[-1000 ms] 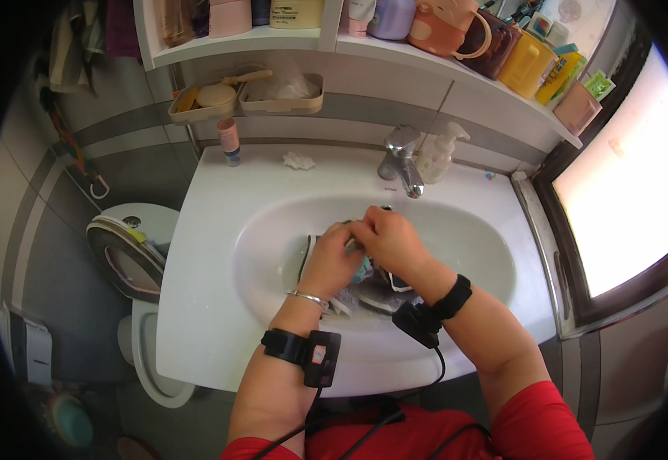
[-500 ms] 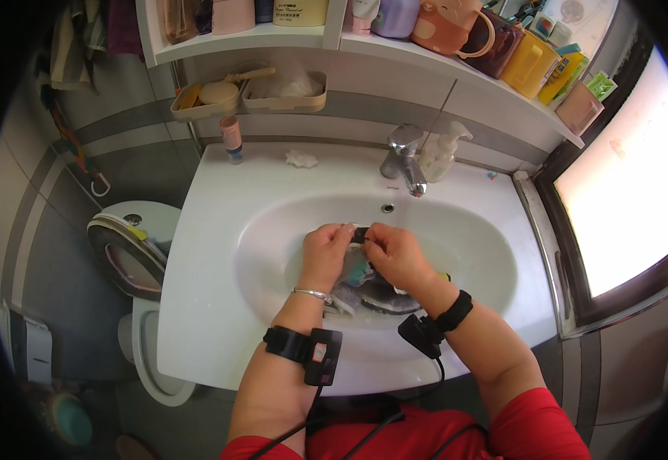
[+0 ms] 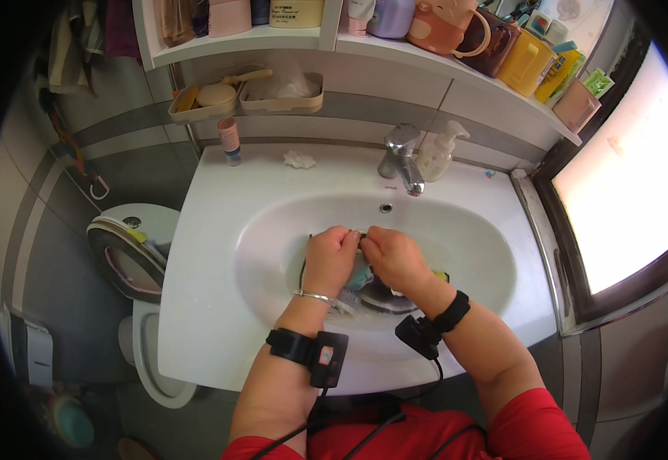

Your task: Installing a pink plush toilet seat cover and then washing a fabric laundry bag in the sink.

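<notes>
My left hand (image 3: 330, 259) and my right hand (image 3: 393, 257) are close together over the basin, both closed with thumbs and fingers pinched. Between their fingertips shows a bit of a dark, wet-looking item (image 3: 362, 238); its kind cannot be made out, as the hands cover most of it. Below them in the water lies a black piece with a pale edge (image 3: 389, 299). Next to it, partly behind my fingers, is a light teal item (image 3: 361, 277). A thin dark edge also shows left of my left hand.
The white washbasin (image 3: 204, 307) has a chrome faucet (image 3: 404, 157) and a clear pump bottle (image 3: 440, 153) behind it. A pink tube (image 3: 229, 141) and crumpled white tissue (image 3: 299, 160) stand at the back left. Above run shelves with mugs (image 3: 441, 27). A toilet (image 3: 146, 345) is at left, a window at right.
My hands have come slightly closer together and turned, so less of the dark item shows between them. A thin dark edge now appears left of my left hand.
</notes>
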### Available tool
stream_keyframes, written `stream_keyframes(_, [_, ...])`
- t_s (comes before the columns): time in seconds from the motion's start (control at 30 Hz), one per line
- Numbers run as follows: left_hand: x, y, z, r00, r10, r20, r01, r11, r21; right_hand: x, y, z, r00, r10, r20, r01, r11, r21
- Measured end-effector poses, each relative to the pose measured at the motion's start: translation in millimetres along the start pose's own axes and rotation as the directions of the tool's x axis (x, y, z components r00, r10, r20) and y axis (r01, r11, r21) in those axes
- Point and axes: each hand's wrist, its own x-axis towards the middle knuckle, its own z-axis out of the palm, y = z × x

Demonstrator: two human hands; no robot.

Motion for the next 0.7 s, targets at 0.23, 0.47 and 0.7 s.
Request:
stream_keyframes(0.23, [-2.2, 0.7, -1.2, 0.942, 0.289, -0.173, -0.233, 0.930, 0.284, 2.5, 4.2, 8.0, 0.992, 0.112, 0.062, -0.120, 0.981, 0.154])
stream_keyframes(0.47, [8.1, -2.7, -12.5, 0.931, 0.192, -0.311, -0.116, 0.963, 0.245, -16.5, 60.0, 1.3, 0.955, 0.279, 0.103, -0.286, 0.956, 0.064])
stream_keyframes(0.7, [20.2, -11.7, -37.2, 0.829, -0.069, -0.555, 0.088, 0.996, 0.007, -48.4, 121.0, -40.0, 0.915, 0.403, -0.014, -0.389, 0.874, -0.291])
